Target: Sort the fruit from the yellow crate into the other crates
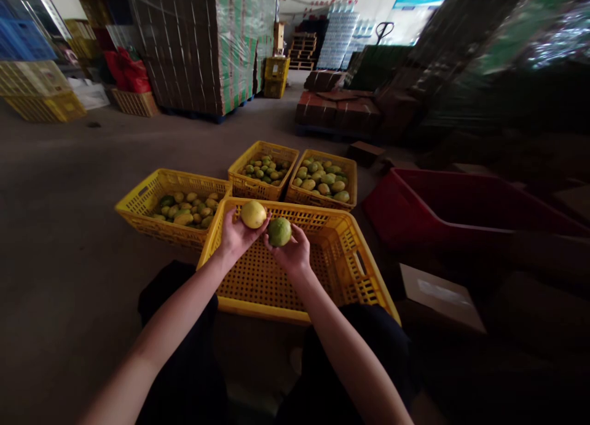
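My left hand (pixel 236 233) is closed from below around a yellow mango (pixel 253 214). Close beside it, my right hand (pixel 295 248) grips a green mango (pixel 279 231). Both fruits are held above a yellow plastic crate (pixel 258 290) with perforated walls and floor, which stands in front of my knees. The part of the crate floor that shows between my arms has no fruit on it. Behind it stand more yellow crates of mangoes: a left one (pixel 133 207), a middle one (pixel 235 178) and a right one (pixel 322 200).
To the right is a large red bin (pixel 396 213), with a cardboard box (pixel 437 293) in front of it. Farther back are a wrapped pallet stack (pixel 184 50), flattened brown cartons (pixel 336 112) and stacked crates (pixel 41 84) at the far left. Grey floor lies between them.
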`<state>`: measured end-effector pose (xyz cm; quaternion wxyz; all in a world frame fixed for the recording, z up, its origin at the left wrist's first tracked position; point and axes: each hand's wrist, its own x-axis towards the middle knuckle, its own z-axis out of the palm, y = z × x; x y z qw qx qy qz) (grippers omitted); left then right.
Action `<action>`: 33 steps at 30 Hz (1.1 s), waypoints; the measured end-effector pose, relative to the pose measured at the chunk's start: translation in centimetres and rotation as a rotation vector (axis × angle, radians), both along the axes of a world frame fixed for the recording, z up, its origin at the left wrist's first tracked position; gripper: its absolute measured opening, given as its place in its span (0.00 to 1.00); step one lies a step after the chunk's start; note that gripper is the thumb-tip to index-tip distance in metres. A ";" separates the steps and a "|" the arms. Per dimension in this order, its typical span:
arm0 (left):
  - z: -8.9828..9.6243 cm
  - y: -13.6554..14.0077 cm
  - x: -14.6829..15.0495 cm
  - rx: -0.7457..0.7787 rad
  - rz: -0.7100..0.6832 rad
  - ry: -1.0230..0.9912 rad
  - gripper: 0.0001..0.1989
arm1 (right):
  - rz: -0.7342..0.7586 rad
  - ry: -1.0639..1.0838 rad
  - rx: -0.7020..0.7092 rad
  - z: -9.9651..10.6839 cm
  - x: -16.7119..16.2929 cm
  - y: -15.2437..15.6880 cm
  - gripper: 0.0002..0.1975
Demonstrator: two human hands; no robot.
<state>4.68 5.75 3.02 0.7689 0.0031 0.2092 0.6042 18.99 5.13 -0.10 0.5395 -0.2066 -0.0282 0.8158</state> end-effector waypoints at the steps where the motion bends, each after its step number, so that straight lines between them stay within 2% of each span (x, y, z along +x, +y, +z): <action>1: 0.0 0.0 0.0 0.014 -0.005 0.002 0.21 | 0.003 0.000 0.029 0.3 0.2 0.0 0.08; 5: 0.1 -0.1 0.3 0.080 -0.027 0.054 0.17 | 0.029 -0.028 0.145 1.5 1.3 0.1 0.09; 8: 0.4 -0.1 0.5 0.118 -0.037 0.102 0.16 | 0.057 -0.089 0.182 2.1 1.8 0.3 0.08; 12: 0.5 -0.3 0.4 0.069 -0.036 0.151 0.18 | 0.079 -0.166 0.187 1.8 2.0 0.6 0.06; 16: 0.5 -0.6 -0.2 0.009 -0.059 0.085 0.26 | 0.108 -0.158 0.199 1.2 1.8 0.8 0.08; 19: 0.7 -0.6 -0.4 0.023 -0.047 0.023 0.24 | 0.082 -0.115 0.230 1.2 1.7 0.7 0.04; 24: 1.3 -0.5 -0.1 0.079 -0.007 0.004 0.21 | 0.060 -0.121 0.299 1.2 1.5 0.6 0.10; 29: 1.7 -0.8 0.3 0.086 -0.052 0.058 0.20 | 0.007 -0.174 0.232 0.9 1.6 1.0 0.05; 33: 1.3 -1.2 0.3 0.072 -0.054 0.159 0.21 | 0.015 -0.188 0.200 1.1 1.9 1.1 0.13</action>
